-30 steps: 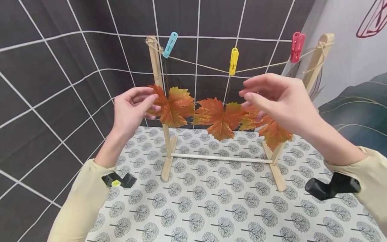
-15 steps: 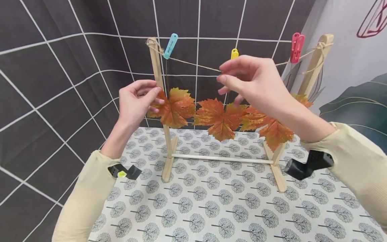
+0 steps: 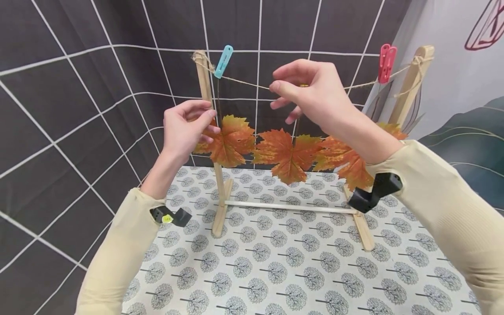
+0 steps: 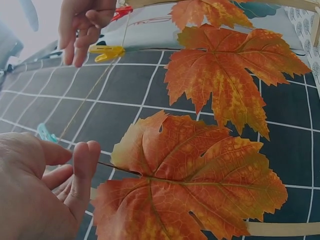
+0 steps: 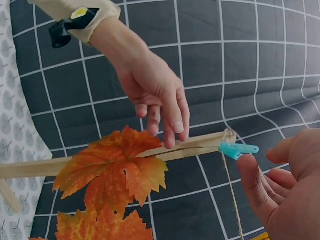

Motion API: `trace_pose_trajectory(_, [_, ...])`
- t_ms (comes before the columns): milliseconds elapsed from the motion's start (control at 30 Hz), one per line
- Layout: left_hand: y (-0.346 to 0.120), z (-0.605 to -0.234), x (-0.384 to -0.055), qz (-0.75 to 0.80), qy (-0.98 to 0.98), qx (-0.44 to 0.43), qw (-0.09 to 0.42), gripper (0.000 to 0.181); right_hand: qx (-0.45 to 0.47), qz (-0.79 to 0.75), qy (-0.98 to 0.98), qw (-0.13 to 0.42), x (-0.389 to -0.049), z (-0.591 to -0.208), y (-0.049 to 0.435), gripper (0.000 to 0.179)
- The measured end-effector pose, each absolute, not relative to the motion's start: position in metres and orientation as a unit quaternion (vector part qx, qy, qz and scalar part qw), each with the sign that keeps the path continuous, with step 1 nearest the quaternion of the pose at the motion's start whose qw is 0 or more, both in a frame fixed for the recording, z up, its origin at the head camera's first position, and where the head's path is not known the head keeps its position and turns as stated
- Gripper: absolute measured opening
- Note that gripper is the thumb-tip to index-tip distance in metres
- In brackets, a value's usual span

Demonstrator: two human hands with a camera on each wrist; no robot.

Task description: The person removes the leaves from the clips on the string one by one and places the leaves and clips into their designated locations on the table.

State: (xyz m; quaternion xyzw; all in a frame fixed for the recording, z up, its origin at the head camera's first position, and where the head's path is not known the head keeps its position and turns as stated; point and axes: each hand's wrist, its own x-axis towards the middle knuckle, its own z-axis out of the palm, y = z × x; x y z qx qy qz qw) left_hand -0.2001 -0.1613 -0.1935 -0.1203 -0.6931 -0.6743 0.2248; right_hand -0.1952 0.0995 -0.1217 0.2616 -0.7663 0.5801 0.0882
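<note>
Three orange autumn leaves hang by their stems from a twine line (image 3: 245,82) on a wooden stand. A blue clothespin (image 3: 224,62) clips the left leaf (image 3: 234,142), a yellow one (image 4: 106,52) the middle leaf (image 3: 290,157), a red one (image 3: 386,64) the right leaf (image 3: 340,157). My left hand (image 3: 189,129) hovers beside the left leaf's stem, fingers loosely bent and holding nothing. In front of the yellow clothespin, largely hiding it in the head view, is my right hand (image 3: 315,89), with thumb and fingers apart. The right wrist view shows its fingertips near the blue clothespin (image 5: 237,150).
The stand has a left post (image 3: 204,81), a right post (image 3: 411,85) and a low white crossbar (image 3: 287,207). Beneath lies a cloth with a tree print (image 3: 271,267). A dark gridded curtain (image 3: 157,26) hangs behind and to the left.
My right hand has moved left and up along the line, from beside the right leaf to in front of the yellow clothespin. The left hand has shifted slightly up and right.
</note>
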Motion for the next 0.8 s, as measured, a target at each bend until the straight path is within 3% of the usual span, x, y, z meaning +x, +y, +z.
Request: trace_pose_trajectory(800, [-0.151,-0.187,-0.210,-0.645,-0.717,-0.124,0.234,0.026,0.256,0.595,-0.758,0.076,-0.211,-0.097,0.072,0.030])
